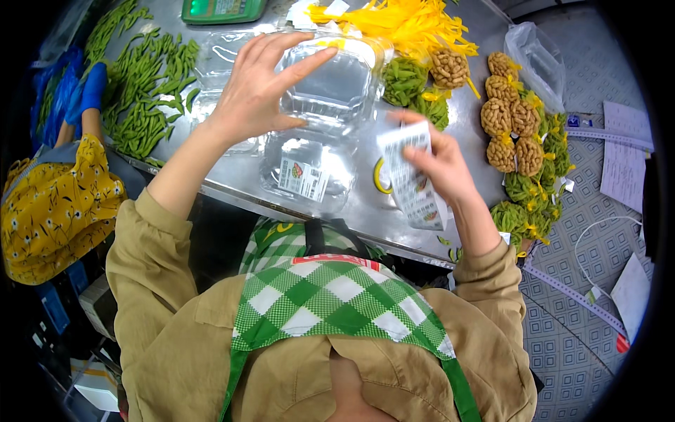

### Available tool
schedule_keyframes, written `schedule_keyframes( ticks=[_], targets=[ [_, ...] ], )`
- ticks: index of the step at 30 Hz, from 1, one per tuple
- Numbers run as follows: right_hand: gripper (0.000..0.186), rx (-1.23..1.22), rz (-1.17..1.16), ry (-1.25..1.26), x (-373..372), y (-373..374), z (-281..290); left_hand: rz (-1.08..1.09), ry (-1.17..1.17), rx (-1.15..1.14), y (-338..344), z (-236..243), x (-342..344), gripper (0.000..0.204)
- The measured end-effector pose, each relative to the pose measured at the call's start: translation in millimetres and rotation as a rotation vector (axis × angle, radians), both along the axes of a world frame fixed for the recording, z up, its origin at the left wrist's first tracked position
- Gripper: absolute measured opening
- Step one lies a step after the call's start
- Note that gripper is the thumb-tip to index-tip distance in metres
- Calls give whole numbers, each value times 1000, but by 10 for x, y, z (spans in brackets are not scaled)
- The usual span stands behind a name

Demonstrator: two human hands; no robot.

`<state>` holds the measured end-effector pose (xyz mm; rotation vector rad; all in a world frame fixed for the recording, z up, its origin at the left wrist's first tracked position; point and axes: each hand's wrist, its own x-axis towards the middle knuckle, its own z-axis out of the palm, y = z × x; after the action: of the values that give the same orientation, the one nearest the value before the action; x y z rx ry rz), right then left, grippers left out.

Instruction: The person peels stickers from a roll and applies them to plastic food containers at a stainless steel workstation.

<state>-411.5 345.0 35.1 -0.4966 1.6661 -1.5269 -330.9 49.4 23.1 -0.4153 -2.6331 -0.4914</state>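
Note:
My left hand [256,91] spreads over the left side of a clear plastic container [327,88], thumb and forefinger wide apart; whether it bears on the plastic is hard to tell. Another clear container part [337,169] lies nearer me, with a white printed label [302,180] on it. My right hand [443,158] pinches a strip of white printed labels [415,186] that hangs down toward the table's front edge. Just left of the strip, a yellow ring [382,176] lies on the metal table [246,184].
Loose green pods [151,84] cover the table's left. Yellow mesh bags [415,24] lie at the back, near bagged green pods [404,81] and bagged peanuts [448,68]. More bagged peanuts [500,155] line the right edge. A blue-gloved hand [93,86] of another person shows at left.

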Motion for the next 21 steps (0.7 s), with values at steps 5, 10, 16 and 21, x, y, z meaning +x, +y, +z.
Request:
schedule_keyframes(
  ticks=[5,10,16,21],
  targets=[
    [32,-234,93,-444,-110,-228,-225,-22,45,4,69,179,182,92],
    [25,-443,98,-445,-81,-180,-360,420,-245,1484,-149,-227,350,71],
    [22,-482,144,-457,-88,-102,-404,41,-633,1764,-114,-326,578,21],
    [22,-363,88,-466,-27,-140,-341,277,-477,1741,32,-335,580,14]
  ],
)
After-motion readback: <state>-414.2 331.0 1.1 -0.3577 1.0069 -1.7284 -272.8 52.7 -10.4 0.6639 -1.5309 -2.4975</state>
